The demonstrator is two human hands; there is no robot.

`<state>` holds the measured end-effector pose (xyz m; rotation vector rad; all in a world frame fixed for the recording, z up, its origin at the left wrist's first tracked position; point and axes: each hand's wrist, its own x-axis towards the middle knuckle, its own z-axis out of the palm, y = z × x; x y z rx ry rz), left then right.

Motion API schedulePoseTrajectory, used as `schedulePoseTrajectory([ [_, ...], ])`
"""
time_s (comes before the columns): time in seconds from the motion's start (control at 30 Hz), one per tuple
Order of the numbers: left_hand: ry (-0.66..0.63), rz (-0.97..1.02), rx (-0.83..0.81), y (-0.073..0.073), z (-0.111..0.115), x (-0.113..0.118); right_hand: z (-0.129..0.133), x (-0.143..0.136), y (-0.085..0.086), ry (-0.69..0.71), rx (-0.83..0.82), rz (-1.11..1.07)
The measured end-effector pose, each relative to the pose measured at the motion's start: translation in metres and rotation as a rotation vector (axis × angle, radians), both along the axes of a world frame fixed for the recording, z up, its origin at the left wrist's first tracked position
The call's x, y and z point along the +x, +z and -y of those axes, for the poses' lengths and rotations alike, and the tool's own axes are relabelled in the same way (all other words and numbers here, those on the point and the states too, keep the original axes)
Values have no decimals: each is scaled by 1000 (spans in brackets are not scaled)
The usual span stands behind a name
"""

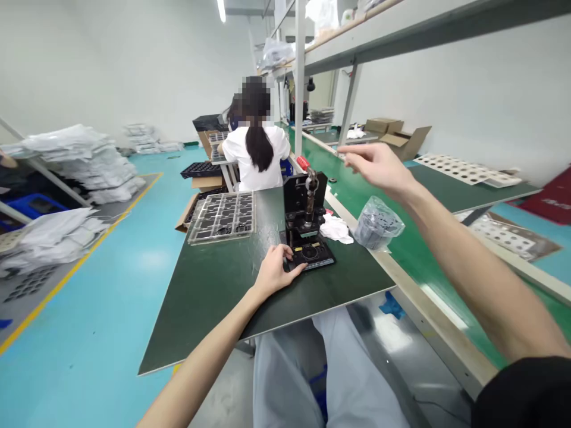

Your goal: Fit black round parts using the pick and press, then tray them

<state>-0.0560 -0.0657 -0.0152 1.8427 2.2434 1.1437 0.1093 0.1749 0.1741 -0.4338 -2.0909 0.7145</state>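
Touching the base [327, 255]: left hand [272, 272], thumb and fingers spread about the near left corner of the black hand press [307, 221]; whether they clasp it, I can't make out from this angle
Right hand [380, 169]: in the air, apart from the press's red handle [303, 163], index finger extended, grip released
Round black piece [308, 253]: on the base, below the spindle [309, 209]
Table [214, 282]: clear tray [222, 239] left of the press, white cloth [335, 229] just beside it on the right
Beyond: person [263, 160] in white, back turned
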Motion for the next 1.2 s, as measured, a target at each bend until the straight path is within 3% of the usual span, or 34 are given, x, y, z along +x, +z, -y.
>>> schedulePoseTrajectory([
  [0.17, -144, -66, 85, 4, 2, 5, 1, 108, -57, -132, -125, 171],
  [0.27, -174, -136, 124, 8, -4, 10, 1, 139, -83, -171, -213, 186],
  [0.53, -192, -121, 60, 10, -34, 16, -3, 118, -97, -144, -137, 294],
  [1.0, -134, -75, -116, 23, -41, 13, -8, 123, -112, -165, 3, 365],
  [1.2, -133, -73, -195, 31, -49, 10, 0, 122, -115, -236, 198, 271],
])
